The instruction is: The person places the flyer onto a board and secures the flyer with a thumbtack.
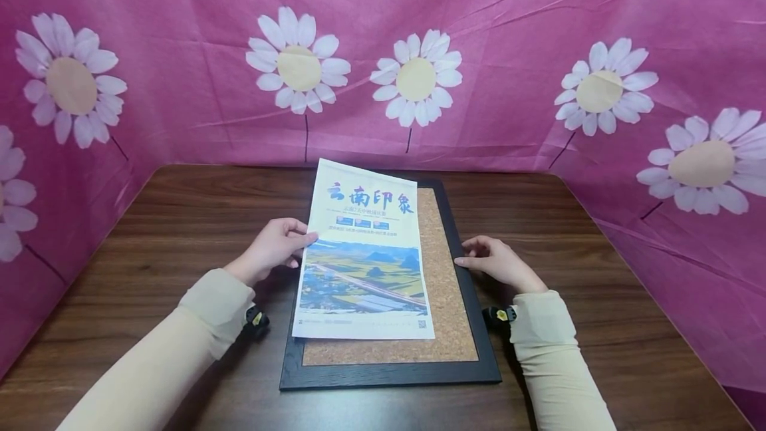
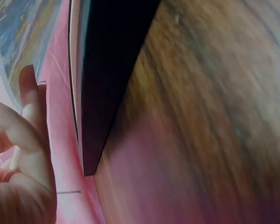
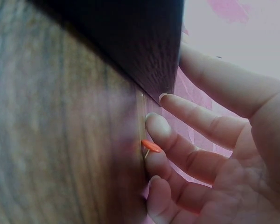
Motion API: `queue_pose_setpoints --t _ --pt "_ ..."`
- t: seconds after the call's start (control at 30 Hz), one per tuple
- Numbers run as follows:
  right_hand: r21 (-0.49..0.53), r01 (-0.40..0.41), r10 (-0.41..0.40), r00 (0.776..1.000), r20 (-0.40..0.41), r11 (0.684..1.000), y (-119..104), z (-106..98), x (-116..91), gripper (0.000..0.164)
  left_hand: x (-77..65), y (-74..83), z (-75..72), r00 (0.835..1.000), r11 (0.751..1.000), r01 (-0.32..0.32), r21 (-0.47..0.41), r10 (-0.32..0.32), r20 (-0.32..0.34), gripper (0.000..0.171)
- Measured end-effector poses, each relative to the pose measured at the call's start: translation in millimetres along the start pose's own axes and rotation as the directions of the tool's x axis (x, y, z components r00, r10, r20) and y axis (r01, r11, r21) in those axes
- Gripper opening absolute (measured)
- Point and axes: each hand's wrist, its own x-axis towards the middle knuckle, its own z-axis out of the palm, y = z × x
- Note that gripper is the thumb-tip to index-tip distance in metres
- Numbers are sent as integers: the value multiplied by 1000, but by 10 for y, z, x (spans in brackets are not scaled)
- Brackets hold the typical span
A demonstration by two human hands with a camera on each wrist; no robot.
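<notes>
A printed poster (image 1: 365,271) with blue lettering and a landscape photo lies over a black-framed corkboard (image 1: 455,285). At the poster's left edge, my left hand (image 1: 278,248) pinches the paper between thumb and fingers; the left wrist view shows a fingertip (image 2: 27,77) against it. My right hand (image 1: 497,259) grips the board's right edge, thumb on top and index finger low at the frame's side. Close to its other fingers, an orange thumbtack (image 3: 151,145) shows in the right wrist view; the head view hides it. Bare cork shows right of and below the poster.
The board lies on a dark brown wooden table (image 1: 197,218). A pink cloth (image 1: 203,45) with large white daisies hangs behind the table and along both sides. Black wrist cameras are strapped near both cuffs.
</notes>
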Motion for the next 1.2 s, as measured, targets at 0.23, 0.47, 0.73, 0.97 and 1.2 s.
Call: queue_pose_setpoints --t 0.23,0.47,0.73,0.97,1.2 --pt "-11 -5 5 1000 -2 1000 -24 2 -7 51 53 37 97 1000 999 11 43 -10 -28 29" --pt "-12 -9 9 1000 -8 1000 -2 -3 -8 51 91 90 184 998 978 -4 206 17 -59 27" --pt "-20 -21 20 1000 -9 1000 15 -17 0 52 75 184 257 998 938 32 346 -13 -57 25" --pt "-11 -25 25 1000 -7 1000 10 -13 -3 53 109 153 299 998 907 64 417 -47 -51 29" --pt "-11 -17 17 1000 -4 1000 -17 0 -18 52 122 141 310 999 886 33 463 -12 -47 30"
